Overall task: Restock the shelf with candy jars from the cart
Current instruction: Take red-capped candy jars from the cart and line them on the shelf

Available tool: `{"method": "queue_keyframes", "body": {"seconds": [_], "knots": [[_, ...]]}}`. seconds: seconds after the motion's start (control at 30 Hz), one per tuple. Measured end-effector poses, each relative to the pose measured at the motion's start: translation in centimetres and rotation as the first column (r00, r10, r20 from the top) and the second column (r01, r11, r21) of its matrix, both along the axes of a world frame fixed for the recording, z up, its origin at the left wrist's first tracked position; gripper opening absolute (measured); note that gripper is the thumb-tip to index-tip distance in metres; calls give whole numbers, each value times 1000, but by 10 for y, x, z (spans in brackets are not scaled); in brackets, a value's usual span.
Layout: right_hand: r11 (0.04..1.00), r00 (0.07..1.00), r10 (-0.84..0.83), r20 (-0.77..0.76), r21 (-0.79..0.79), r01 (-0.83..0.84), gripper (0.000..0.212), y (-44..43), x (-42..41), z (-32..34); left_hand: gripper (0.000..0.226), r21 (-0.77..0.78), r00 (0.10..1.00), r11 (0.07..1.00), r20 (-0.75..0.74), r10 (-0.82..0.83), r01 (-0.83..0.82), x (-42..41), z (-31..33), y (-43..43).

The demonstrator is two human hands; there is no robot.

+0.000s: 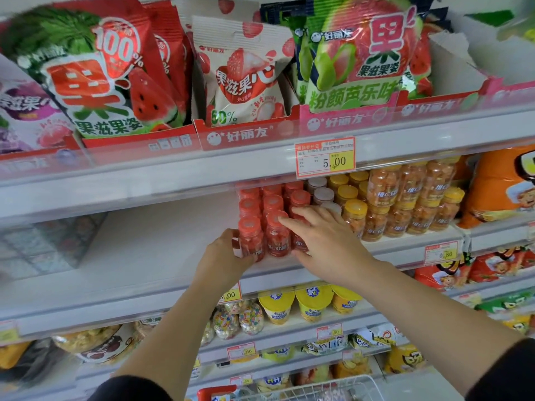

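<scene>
right fingers (301, 213) lie spread across the red lids of the candy jars (272, 206), right hand (327, 241) flat. left hand (223, 256) curls round the front-left jar (251, 238). the jars stand upright, lids up, on the middle shelf (162, 256). their labels partly read "维c". the price tag (324, 157) above reads 5.00.

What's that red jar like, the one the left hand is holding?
The red jar is round and looks like clear plastic, full of red candies. Its red lid has a pale disc on top, and a label sits low down. It stands upright at the front left corner of the red group on the shelf. The left hand grips its left side; a neighbouring jar stands against its right.
</scene>
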State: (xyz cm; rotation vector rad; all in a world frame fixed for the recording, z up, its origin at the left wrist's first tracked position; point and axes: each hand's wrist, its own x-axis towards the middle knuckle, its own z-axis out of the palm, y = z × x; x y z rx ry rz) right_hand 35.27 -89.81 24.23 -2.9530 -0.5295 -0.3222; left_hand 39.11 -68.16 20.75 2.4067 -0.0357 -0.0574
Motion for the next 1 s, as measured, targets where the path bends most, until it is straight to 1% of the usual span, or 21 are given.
{"method": "queue_keyframes", "body": {"seconds": [0.27, 0.37, 0.43, 0.47, 0.53, 0.6, 0.67, 0.73, 0.8, 0.87, 0.9, 0.97, 1.0], "knots": [[1000, 1000, 11, 5, 25, -11, 64, -1, 2, -2, 59, -68, 998, 996, 17, 53, -52, 2, -2, -5], [999, 1000, 13, 4, 46, -13, 64, -1, 1, -5, 65, -76, 999, 996, 5, 51, -51, 3, -4, -5], [997, 999, 17, 33, 79, -19, 63, -2, -1, -6, 72, -67, 999, 997, 4, 50, -49, 1, -3, -5], [995, 997, 19, 73, 99, -26, 61, -3, -4, -8, 74, -58, 999, 997, 11, 50, -49, -2, -1, -4], [985, 983, 30, 180, 162, -60, 53, -4, -13, -10, 70, -44, 996, 998, 68, 53, -50, -13, 3, -4], [966, 963, 75, 258, 221, -134, 40, -2, -30, -15, 58, -60, 983, 997, 174, 58, -48, -34, 6, -1], [949, 960, 116, 254, 257, -182, 32, -1, -51, -28, 44, -102, 962, 995, 269, 46, -19, -62, 3, 3], [940, 979, 133, 156, 294, -175, 27, 1, -73, -54, 34, -118, 953, 992, 304, 4, 33, -92, -9, 9], [934, 991, 131, 22, 331, -131, 20, 4, -98, -88, 28, -85, 961, 994, 272, -39, 64, -121, -33, 16], [933, 981, 112, -156, 358, -50, 14, 6, -127, -126, 25, -65, 986, 996, 159, -48, 59, -151, -65, 22], [936, 963, 98, -250, 352, -4, 11, 6, -141, -145, 24, -83, 995, 995, 88, -40, 47, -165, -83, 25], [948, 915, 73, -397, 312, 60, 6, 5, -167, -179, 25, -123, 999, 992, -28, -21, 18, -195, -122, 31], [954, 887, 59, -458, 287, 84, 4, 5, -177, -194, 25, -117, 998, 993, -67, -18, 10, -209, -142, 33]]}}
